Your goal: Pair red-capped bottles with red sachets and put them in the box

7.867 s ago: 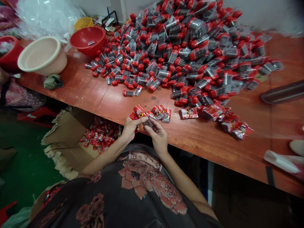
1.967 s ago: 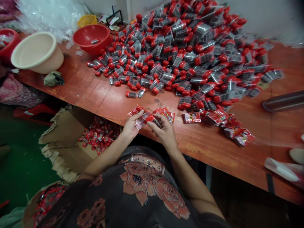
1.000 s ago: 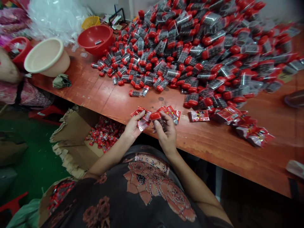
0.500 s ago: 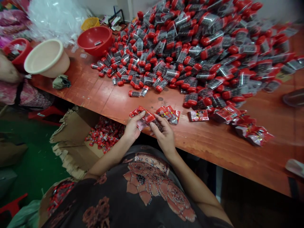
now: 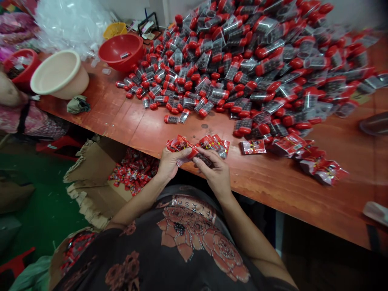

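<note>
Over the table's front edge, my left hand (image 5: 168, 165) is closed on a red printed plastic packet (image 5: 178, 143), its thumb pressed flat across the packet. My right hand (image 5: 216, 171) meets it from the other side, thumb and fingers pinched on what looks like a red-capped clear tube (image 5: 205, 160) with dark contents. The tube's red end lies against the packet by my left thumb; whether it is inside the packet I cannot tell. Just behind my right fingers lie several more red packets (image 5: 223, 148), overlapping on the table.
A large heap of red-capped tubes (image 5: 218, 93) covers the back of the table (image 5: 121, 125). Filled packets (image 5: 291, 145) lie to the right. At left stand a cream bowl (image 5: 81, 76) and a red bowl (image 5: 110, 64). Below, a torn cardboard box (image 5: 93, 178) holds red packets. Another person's arm (image 5: 10, 91) shows far left.
My left thumb has slid right across the packet toward the tube. My right hand has shifted slightly right and turned, its fingers still pinched.
</note>
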Tool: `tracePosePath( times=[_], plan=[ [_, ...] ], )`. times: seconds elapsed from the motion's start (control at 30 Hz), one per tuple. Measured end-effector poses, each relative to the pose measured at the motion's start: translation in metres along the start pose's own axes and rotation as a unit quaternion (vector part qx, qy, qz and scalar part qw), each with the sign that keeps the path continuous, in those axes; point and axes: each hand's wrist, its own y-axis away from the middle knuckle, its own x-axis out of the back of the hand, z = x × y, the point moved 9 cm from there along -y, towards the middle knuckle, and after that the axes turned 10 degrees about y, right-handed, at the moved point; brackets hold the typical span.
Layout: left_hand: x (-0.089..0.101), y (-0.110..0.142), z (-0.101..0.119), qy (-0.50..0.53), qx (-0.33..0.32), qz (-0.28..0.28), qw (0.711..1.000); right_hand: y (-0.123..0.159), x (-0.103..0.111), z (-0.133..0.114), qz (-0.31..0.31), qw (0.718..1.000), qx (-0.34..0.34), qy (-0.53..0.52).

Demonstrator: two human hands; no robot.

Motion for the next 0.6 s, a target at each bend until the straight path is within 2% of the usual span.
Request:
tracePosePath(
  times=[0.17,0.33,0.47,0.53,0.6],
  plan=[
    [-0.004,0.004,0.001,-0.030,0.014,-0.008,0.999,0.000,-0.002,-0.002,-0.007,1.000,-0.001,0.001],
    [-0.001,0.004,0.003,-0.045,0.019,0.004,0.999,0.002,-0.006,0.011,0.031,0.998,-0.022,-0.054],
    [0.005,0.000,0.012,-0.026,-0.019,0.020,0.999,0.001,-0.015,0.006,-0.038,0.999,0.023,0.007],
    [0.006,0.001,0.009,-0.024,-0.016,0.017,0.999,0.002,-0.013,0.003,-0.030,0.998,0.038,0.037],
    [0.005,0.002,0.001,-0.038,0.001,0.006,0.999,0.004,-0.009,0.003,0.004,0.998,0.047,0.051]
  ],
)
